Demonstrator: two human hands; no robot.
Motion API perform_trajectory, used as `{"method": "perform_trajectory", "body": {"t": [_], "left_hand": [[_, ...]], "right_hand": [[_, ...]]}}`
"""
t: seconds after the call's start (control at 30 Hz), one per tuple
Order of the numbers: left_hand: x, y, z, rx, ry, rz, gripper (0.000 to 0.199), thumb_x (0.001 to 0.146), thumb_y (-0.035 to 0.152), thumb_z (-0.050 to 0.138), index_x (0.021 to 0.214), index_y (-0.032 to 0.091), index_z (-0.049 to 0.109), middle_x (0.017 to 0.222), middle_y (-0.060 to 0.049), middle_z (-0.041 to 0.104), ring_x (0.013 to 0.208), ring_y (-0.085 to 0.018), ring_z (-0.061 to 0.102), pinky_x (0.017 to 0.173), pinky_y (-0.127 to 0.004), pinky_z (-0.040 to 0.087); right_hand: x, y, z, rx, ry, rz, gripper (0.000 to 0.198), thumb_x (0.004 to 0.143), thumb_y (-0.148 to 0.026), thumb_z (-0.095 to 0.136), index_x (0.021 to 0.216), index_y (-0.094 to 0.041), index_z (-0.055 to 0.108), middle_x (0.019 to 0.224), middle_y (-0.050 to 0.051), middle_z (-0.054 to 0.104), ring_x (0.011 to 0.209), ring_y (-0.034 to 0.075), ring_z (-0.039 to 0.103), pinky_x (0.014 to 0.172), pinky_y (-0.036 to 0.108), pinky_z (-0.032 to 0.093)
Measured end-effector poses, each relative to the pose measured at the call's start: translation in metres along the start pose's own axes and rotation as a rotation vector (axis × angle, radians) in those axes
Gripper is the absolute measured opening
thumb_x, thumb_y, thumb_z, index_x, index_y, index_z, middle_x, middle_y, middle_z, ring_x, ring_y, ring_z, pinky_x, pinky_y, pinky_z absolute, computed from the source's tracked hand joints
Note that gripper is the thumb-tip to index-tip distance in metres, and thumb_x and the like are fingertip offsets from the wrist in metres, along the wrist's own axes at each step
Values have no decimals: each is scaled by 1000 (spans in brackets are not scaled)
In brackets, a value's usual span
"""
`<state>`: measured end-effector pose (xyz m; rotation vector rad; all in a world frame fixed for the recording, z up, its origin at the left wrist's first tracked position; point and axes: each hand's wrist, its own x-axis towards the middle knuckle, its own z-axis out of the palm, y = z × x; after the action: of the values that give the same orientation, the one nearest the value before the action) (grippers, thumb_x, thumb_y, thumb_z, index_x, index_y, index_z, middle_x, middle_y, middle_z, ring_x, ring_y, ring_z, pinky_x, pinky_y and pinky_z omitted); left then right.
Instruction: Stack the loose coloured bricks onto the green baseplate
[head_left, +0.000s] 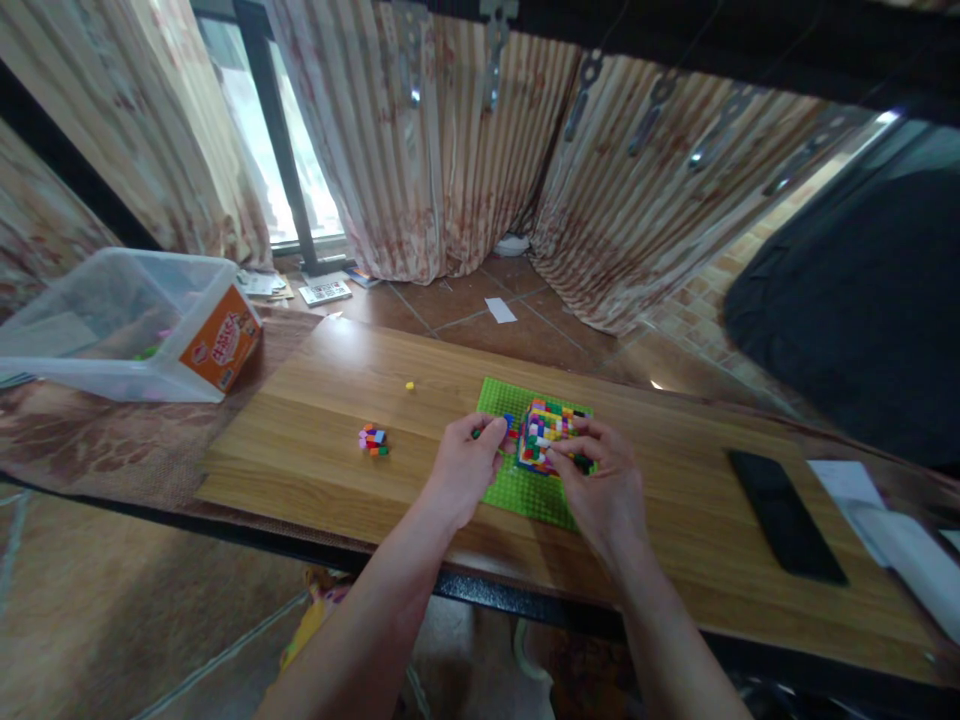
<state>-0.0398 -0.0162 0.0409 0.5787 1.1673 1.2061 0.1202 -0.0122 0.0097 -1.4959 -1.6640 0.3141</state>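
A multicoloured block of toy building bricks (537, 420) stands on a green studded baseplate (525, 496). My right hand (604, 480) reaches over its right side, with thumb and finger closed at a white toy brick (541, 443) on top. Left of the block, my left hand (466, 456) is closed with thumb against fingers. Small blue, red and green toy bricks (508, 421) show at those fingertips; part of them is hidden by the hand. Farther left on the table lie a small pile of loose bricks (372, 440) and a single yellow brick (409, 385).
The wooden tabletop (300, 440) bears a black phone-like slab (784, 515) at the right, beside white papers (847, 490). A clear plastic bin (127, 375) with an orange label stands at the left end. Striped curtains (450, 150) hang behind the table.
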Motion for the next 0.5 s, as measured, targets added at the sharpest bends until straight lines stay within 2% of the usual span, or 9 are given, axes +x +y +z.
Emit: {"method": "perform_trajectory", "body": {"t": [0.2,0.3,0.4,0.5], "left_hand": [[1,1,-1,-9,-7,-12,19,81,27,60,68,15,54,58,2,56,40,-2,34,39,-16,17],[1,0,0,-5,-7,-16,18,80,27,60,68,15,53,58,2,55,40,-2,34,39,-15,17],[1,0,1,3,-4,-10,19,79,28,61,67,15,54,58,2,55,40,-2,34,38,-16,18],[2,-2,1,10,-8,3,20,79,29,61,67,15,54,58,2,55,39,-2,33,38,-16,17]], "right_hand": [[-4,1,1,-28,27,-57,11,79,-27,66,70,-23,70,110,9,64,108,27,57,95,47,43],[-3,8,-1,-4,-2,-77,11,80,-29,67,72,-24,71,110,8,64,109,27,57,97,49,43],[1,17,-5,105,-35,-56,10,79,-33,69,76,-24,73,111,7,65,107,25,60,98,48,44],[5,21,-11,216,4,-16,12,81,-33,68,86,-23,73,112,7,65,106,24,62,97,47,46]]}}
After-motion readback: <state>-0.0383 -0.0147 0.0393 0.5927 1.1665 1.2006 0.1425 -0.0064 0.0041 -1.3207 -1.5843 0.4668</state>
